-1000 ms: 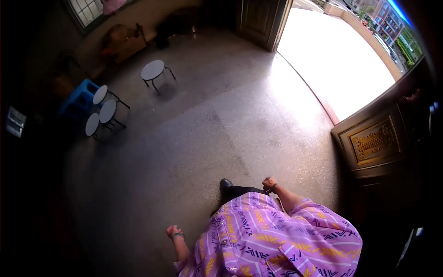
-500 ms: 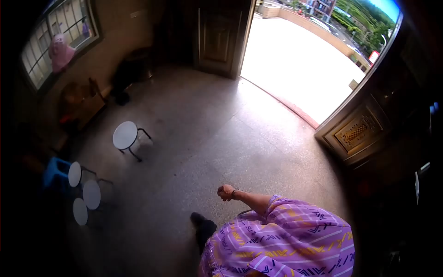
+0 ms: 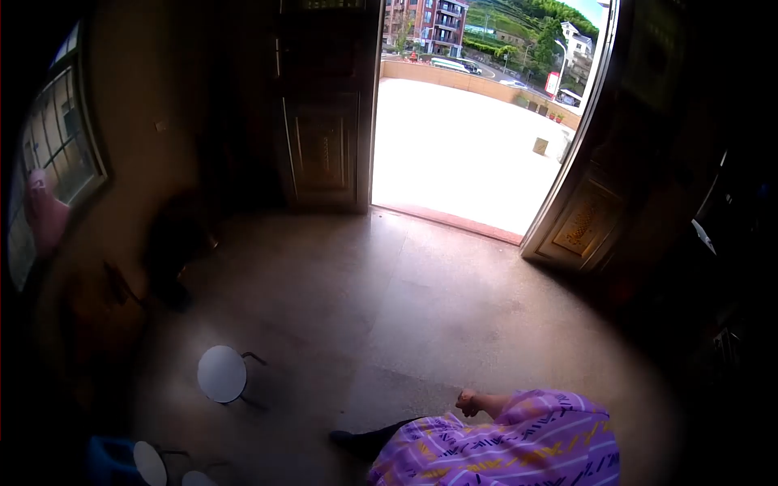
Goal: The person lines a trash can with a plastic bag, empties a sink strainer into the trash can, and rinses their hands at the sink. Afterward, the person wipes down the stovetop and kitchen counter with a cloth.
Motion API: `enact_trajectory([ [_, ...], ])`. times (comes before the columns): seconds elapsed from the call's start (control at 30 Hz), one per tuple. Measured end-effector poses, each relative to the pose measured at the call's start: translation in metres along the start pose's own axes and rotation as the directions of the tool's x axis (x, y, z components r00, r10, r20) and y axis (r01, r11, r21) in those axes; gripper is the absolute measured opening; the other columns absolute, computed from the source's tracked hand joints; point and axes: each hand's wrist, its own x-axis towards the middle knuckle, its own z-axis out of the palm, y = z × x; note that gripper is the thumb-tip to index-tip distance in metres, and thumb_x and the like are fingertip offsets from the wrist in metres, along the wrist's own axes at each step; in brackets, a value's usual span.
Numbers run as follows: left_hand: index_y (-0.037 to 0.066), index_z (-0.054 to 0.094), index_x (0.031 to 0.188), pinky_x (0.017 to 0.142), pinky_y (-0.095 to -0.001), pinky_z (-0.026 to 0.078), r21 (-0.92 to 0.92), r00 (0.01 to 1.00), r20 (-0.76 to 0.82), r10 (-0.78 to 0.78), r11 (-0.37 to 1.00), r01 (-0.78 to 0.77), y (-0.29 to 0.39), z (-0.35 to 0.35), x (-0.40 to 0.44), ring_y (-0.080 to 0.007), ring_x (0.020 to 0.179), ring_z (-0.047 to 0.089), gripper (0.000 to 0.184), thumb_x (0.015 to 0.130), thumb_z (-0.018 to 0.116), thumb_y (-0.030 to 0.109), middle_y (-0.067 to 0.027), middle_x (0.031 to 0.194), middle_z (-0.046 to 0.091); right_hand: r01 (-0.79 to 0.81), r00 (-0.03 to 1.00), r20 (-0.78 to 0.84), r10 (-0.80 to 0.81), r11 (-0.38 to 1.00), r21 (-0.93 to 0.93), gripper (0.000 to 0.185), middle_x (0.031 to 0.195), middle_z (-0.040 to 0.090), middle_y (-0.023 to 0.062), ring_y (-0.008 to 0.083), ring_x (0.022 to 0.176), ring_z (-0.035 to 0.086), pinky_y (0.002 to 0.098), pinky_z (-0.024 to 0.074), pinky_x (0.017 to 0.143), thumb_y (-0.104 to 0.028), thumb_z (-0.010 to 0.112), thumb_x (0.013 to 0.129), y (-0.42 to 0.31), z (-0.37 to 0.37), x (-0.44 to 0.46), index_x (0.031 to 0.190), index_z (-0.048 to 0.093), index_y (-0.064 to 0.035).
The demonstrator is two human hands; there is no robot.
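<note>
Right hand (image 3: 468, 402) curled narrow near the purple shirt (image 3: 506, 441); left hand's state cannot be told; white-topped stool (image 3: 221, 374) stands left

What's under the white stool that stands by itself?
Thin legs poke out from under the round seat, over the floor. The seat covers the rest, so I can't tell what else is there.

Shirt (image 3: 519, 437): cloth, matt, soft folds. Floor (image 3: 324, 300): hard, smooth, semi-gloss nr doorway. Rd stool seat (image 3: 221, 373): smooth; legs (image 3: 254, 357) look like dk metal. Blue item (image 3: 109, 460): plastic-looking. L door panel (image 3: 324, 158): slight sheen, wood/metal unclear. R door panel (image 3: 577, 227): raised relief, metallic-looking.
</note>
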Motion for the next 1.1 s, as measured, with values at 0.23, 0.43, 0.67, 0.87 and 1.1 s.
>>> enact_trajectory([
  [0.23, 0.013, 0.045, 0.081, 0.038, -0.0296, 0.035, 0.003, 0.985, -0.013, -0.175, 0.985, 0.175, 0.031, -0.035, 0.081, -0.0156, 0.047, 0.043, 0.015, 0.074, 0.058, 0.013, -0.0028, 0.066, 0.046, 0.19, 0.981, -0.083, -0.175, 0.799, 0.571, 0.018, 0.067, 0.06, 0.0053, 0.0181, 0.052, 0.058, 0.0306, 0.0466, 0.042, -0.022, 0.053, 0.078, -0.224, -0.045, 0.027, 0.085, 0.06, -0.0067],
  [0.43, 0.013, 0.045, 0.08, 0.038, -0.0294, 0.035, 0.001, 0.977, -0.024, -0.213, 0.977, 0.213, 0.073, -0.08, 0.147, -0.0153, 0.047, 0.043, 0.014, 0.075, 0.058, 0.014, -0.0025, 0.065, 0.046, 0.352, 0.935, -0.224, -0.275, 0.65, 0.673, 0.017, 0.06, 0.057, 0.0046, 0.0148, 0.05, 0.057, 0.0292, 0.0447, 0.04, -0.019, 0.048, 0.078, -0.409, -0.121, -0.012, 0.081, 0.059, -0.0062],
  [0.67, 0.013, 0.045, 0.078, 0.038, -0.0291, 0.035, 0.005, 0.979, 0.005, -0.204, 0.979, 0.204, 0.131, -0.164, 0.235, -0.015, 0.047, 0.044, 0.013, 0.075, 0.058, 0.015, -0.0022, 0.064, 0.047, 0.213, 0.966, -0.246, -0.083, 0.798, 0.564, 0.017, 0.065, 0.059, 0.007, 0.0199, 0.052, 0.059, 0.0334, 0.0482, 0.041, -0.019, 0.05, 0.08, -0.461, -0.05, 0.028, 0.085, 0.062, -0.0078],
  [0.87, 0.013, 0.045, 0.076, 0.038, -0.0288, 0.035, 0.011, 0.977, 0.006, -0.211, 0.977, 0.211, 0.166, -0.232, 0.289, -0.0147, 0.047, 0.044, 0.013, 0.076, 0.058, 0.016, -0.0019, 0.063, 0.047, 0.15, 0.978, -0.116, -0.172, 0.973, -0.177, 0.021, 0.079, 0.064, 0.0079, 0.0229, 0.061, 0.063, 0.0321, 0.0537, 0.054, -0.016, 0.061, 0.068, -0.48, 0.032, -0.012, 0.087, 0.064, -0.0085],
  [1.1, 0.013, 0.045, 0.074, 0.039, -0.0285, 0.035, 0.016, 0.974, 0.001, -0.227, 0.974, 0.227, 0.19, -0.269, 0.332, -0.0144, 0.047, 0.044, 0.014, 0.077, 0.058, 0.017, -0.0016, 0.062, 0.047, 0.181, 0.96, -0.249, -0.131, 0.965, 0.191, 0.021, 0.076, 0.063, 0.0072, 0.0202, 0.06, 0.063, 0.0325, 0.0528, 0.05, -0.014, 0.058, 0.07, -0.517, 0.041, -0.018, 0.089, 0.062, -0.0054],
])
